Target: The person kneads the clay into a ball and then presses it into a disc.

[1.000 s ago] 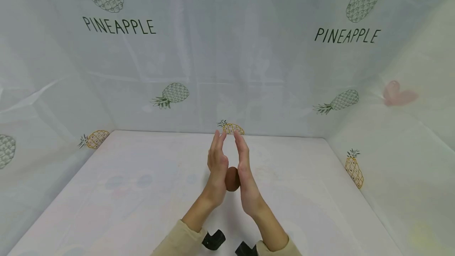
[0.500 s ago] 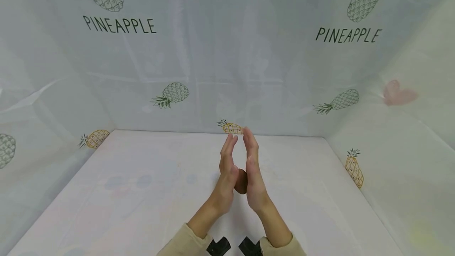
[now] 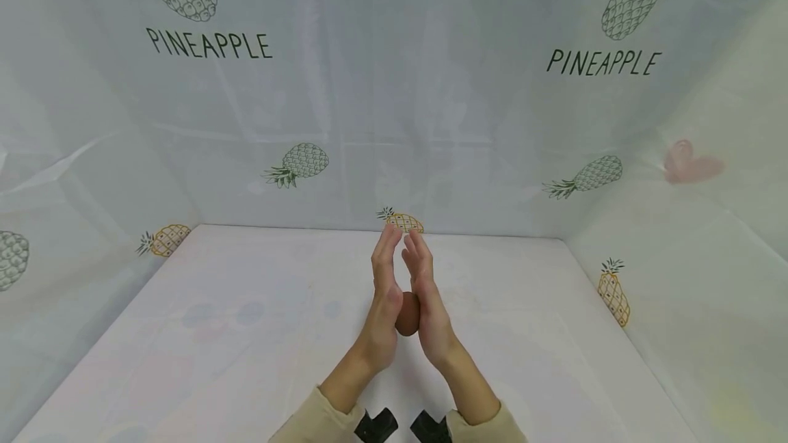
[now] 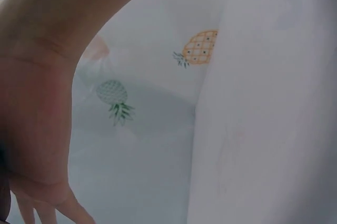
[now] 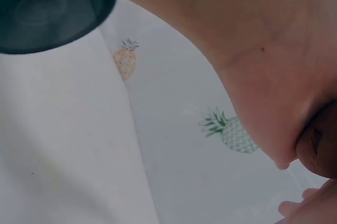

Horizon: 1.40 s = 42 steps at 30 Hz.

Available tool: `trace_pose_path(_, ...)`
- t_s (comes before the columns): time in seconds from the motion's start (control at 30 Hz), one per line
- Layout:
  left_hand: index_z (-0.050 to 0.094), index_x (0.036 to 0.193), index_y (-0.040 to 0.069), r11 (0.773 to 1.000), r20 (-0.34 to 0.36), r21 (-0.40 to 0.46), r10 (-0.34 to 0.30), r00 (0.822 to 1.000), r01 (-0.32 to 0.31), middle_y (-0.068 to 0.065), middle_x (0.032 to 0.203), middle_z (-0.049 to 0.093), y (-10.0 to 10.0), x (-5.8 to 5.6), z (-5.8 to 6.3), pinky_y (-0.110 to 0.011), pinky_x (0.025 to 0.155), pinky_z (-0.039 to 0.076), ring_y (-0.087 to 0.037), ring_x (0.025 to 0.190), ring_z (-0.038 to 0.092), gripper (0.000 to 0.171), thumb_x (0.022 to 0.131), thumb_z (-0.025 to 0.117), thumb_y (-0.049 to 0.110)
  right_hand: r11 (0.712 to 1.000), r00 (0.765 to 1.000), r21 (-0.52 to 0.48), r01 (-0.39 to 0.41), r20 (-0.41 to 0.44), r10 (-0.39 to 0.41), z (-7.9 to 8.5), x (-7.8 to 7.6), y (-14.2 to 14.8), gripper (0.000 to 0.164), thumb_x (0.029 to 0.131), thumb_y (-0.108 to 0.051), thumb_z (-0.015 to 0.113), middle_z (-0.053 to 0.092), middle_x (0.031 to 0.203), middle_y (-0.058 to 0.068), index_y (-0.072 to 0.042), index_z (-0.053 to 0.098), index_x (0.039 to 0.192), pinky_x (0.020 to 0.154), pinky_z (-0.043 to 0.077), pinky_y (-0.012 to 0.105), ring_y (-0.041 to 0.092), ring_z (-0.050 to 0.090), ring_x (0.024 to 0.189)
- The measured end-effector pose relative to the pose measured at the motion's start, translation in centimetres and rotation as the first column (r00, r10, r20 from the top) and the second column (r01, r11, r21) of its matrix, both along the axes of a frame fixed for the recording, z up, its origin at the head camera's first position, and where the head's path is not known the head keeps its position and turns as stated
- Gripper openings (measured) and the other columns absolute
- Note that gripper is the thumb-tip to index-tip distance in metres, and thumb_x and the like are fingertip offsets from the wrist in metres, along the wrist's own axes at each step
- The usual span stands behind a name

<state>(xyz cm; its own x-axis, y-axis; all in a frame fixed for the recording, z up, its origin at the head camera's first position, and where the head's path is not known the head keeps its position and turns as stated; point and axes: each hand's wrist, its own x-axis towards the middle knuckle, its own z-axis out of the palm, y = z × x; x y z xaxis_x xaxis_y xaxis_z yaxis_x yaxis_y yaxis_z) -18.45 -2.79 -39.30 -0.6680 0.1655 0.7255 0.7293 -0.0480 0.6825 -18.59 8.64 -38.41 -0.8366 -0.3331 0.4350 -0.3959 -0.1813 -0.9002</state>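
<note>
A smooth brown egg-shaped clay-like lump [image 3: 408, 314] is pressed between the palms of my two hands, near the middle of the head view. My left hand [image 3: 383, 306] lies against its left side, and my right hand [image 3: 432, 310] against its right. Fingers of both hands are straight and point away from me, with a narrow gap between the two sets. In the right wrist view, short dark creases mark the lump [image 5: 322, 153] beside the base of the palm. The left wrist view catches only a dark sliver of it at the left edge.
Under the hands is a pale white tabletop [image 3: 246, 361]. Behind it and at both sides hangs a light sheet [image 3: 394, 87] printed with pineapples. Black wrist mounts [image 3: 377, 424] stick out inward below the beige sleeves [image 3: 320, 419].
The hands, with the lump between them, shifted right, then back left. They slid against each other: the right fingertips led half a second ago, and the left ones now reach slightly farther.
</note>
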Motion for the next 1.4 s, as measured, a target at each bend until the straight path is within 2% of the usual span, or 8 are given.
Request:
trace_pose_path(0.33, 0.004, 0.172, 0.025, 0.998, 0.060, 0.051, 0.028, 0.998, -0.031, 0.006, 0.178, -0.002, -1.5, -0.7, 0.5, -0.065, 0.125, -0.003, -0.019, 0.165, -0.004, 0.062, 0.114, 0.017, 0.040, 0.992, 0.994, 0.074, -0.105, 0.029, 0.103, -0.3, 0.4, -0.4, 0.057, 0.115, -0.045, 0.009, 0.004, 0.177, 0.001, -0.035, 0.002, 0.171, 0.127, 0.004, 0.067, 0.031, 0.006, 0.164)
trace_pose_path(0.57, 0.006, 0.172, 0.025, 0.994, 0.117, 0.053, 0.085, 0.990, -0.091, 0.007, 0.178, -0.003, -1.9, -1.3, 0.3, -0.070, 0.124, -0.004, -0.020, 0.164, -0.005, 0.066, 0.113, 0.017, 0.051, 0.987, 0.993, 0.115, -0.111, 0.040, 0.107, -0.3, 0.8, -0.7, 0.059, 0.114, -0.052, 0.010, 0.001, 0.177, -0.002, -0.035, 0.002, 0.171, 0.125, 0.004, 0.072, 0.029, 0.003, 0.164)
trace_pose_path(0.77, 0.012, 0.171, 0.033, 0.990, 0.208, 0.046, 0.120, 0.971, -0.132, 0.014, 0.176, -0.003, -1.9, -1.6, 0.1, -0.070, 0.124, -0.001, -0.017, 0.163, -0.004, 0.065, 0.111, 0.019, 0.057, 0.987, 0.996, 0.132, -0.092, -0.002, 0.093, 0.0, 1.2, -0.9, 0.060, 0.114, -0.051, 0.010, -0.003, 0.177, -0.009, -0.034, 0.002, 0.171, 0.121, -0.001, 0.077, 0.026, -0.004, 0.164)
trace_pose_path(1.0, 0.010, 0.171, 0.034, 0.996, 0.247, 0.016, 0.078, 0.966, -0.085, 0.012, 0.177, -0.004, -1.3, -1.7, -0.7, -0.070, 0.124, 0.003, -0.019, 0.163, -0.004, 0.062, 0.112, 0.023, 0.048, 0.992, 0.994, 0.123, -0.019, -0.108, 0.033, 0.4, 1.4, -0.7, 0.059, 0.114, -0.042, 0.014, 0.000, 0.178, -0.008, -0.033, 0.005, 0.172, 0.121, -0.004, 0.075, 0.022, -0.006, 0.163)
trace_pose_path(1.03, 0.009, 0.172, 0.032, 0.997, 0.243, 0.013, 0.068, 0.968, -0.073, 0.011, 0.177, -0.004, -1.1, -1.7, -0.8, -0.070, 0.124, 0.002, -0.020, 0.164, -0.004, 0.063, 0.112, 0.023, 0.049, 0.993, 0.992, 0.120, -0.007, -0.122, 0.021, 0.5, 1.5, -0.7, 0.059, 0.114, -0.041, 0.014, 0.001, 0.178, -0.007, -0.032, 0.006, 0.172, 0.121, -0.002, 0.074, 0.022, 0.013, 0.159)
trace_pose_path(1.23, 0.005, 0.171, 0.034, 1.000, 0.219, -0.016, 0.007, 0.976, -0.003, 0.010, 0.177, -0.003, -0.6, -1.4, -1.2, -0.069, 0.124, 0.002, -0.019, 0.163, -0.005, 0.062, 0.113, 0.021, 0.047, 0.995, 0.983, 0.092, 0.038, -0.183, -0.020, 0.8, 1.4, -0.5, 0.061, 0.113, -0.037, 0.015, 0.003, 0.178, -0.005, -0.028, 0.007, 0.172, 0.122, 0.000, 0.067, 0.020, 0.016, 0.158)
trace_pose_path(1.27, 0.004, 0.171, 0.034, 1.000, 0.215, -0.025, 0.000, 0.977, 0.005, 0.010, 0.177, -0.002, -0.5, -1.3, -1.2, -0.068, 0.125, 0.003, -0.019, 0.164, -0.005, 0.061, 0.114, 0.020, 0.047, 0.996, 0.981, 0.085, 0.040, -0.190, -0.023, 0.8, 1.3, -0.4, 0.061, 0.113, -0.036, 0.015, 0.002, 0.178, -0.005, -0.028, 0.007, 0.172, 0.122, -0.002, 0.067, 0.019, -0.003, 0.163)
trace_pose_path(1.4, 0.002, 0.172, 0.030, 0.998, 0.197, -0.043, -0.045, 0.979, 0.054, 0.007, 0.178, -0.002, -0.2, -1.0, -1.3, -0.068, 0.125, 0.000, -0.020, 0.164, -0.006, 0.062, 0.114, 0.017, 0.047, 0.997, 0.979, 0.059, 0.050, -0.200, -0.038, 0.9, 1.2, 0.0, 0.061, 0.113, -0.037, 0.013, 0.001, 0.178, -0.004, -0.025, 0.006, 0.172, 0.122, -0.006, 0.067, 0.023, -0.006, 0.164)
